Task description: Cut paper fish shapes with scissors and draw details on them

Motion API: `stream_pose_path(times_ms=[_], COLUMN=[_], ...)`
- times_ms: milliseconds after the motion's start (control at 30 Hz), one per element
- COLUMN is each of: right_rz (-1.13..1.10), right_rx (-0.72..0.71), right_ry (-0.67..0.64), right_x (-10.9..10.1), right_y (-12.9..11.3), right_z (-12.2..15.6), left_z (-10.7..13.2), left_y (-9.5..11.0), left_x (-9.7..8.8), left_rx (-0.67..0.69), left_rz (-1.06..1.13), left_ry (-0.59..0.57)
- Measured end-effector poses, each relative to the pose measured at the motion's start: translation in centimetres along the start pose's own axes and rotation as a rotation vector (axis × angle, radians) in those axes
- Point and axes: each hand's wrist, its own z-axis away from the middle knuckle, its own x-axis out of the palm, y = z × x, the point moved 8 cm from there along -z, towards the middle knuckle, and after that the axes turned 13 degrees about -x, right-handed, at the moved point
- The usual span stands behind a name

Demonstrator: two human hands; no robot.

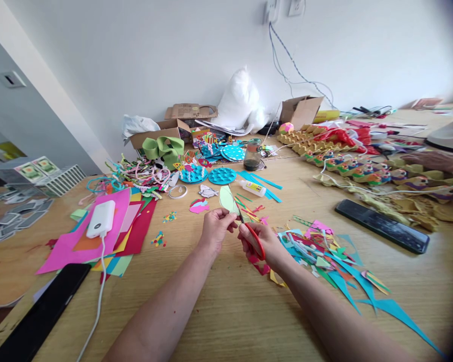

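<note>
Blue scraps point(340, 284) beside right grip point(267, 242) clasping scissors point(259, 243); left grip point(215, 229) pinching green paper point(226, 198); bottle point(253, 188) just beyond.

Two bare forearms point(173, 294) stretched forward, left hand point(216, 227) pinched at the fingertips, right hand point(259, 242) curled just beside it

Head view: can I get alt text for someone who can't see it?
A person's left grip holds pale green paper and the right grip red-handled scissors at its edge. Paper scraps lie to the right on the wooden table, colored sheets to the left.
</note>
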Motion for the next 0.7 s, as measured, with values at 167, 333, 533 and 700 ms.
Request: stream_pose_path(times_ms=[167, 333, 533, 700], right_rz=[-0.009, -0.018, -0.006, -0.017], right_rx=[-0.002, -0.002, -0.004, -0.009], right_ry=[0.007, 0.014, 0.019, 0.033], right_x=[-0.03, -0.03, -0.17, -0.28], right_y=[0.02, 0.04, -0.03, 0.01], right_z=[-0.01, 0.03, 0.07, 0.01], left_z=[0.01, 0.05, -0.10, -0.01], left_y=[0.03, 0.06, -0.07, -0.22], left_x=[-0.03, 0.00, -0.10, 0.07], left_rx=[0.000, 0.001, -0.018, -0.045], left_rz=[0.011, 0.009, 0.022, 0.014], left_ry=[-0.002, -0.013, -0.018, -0.038])
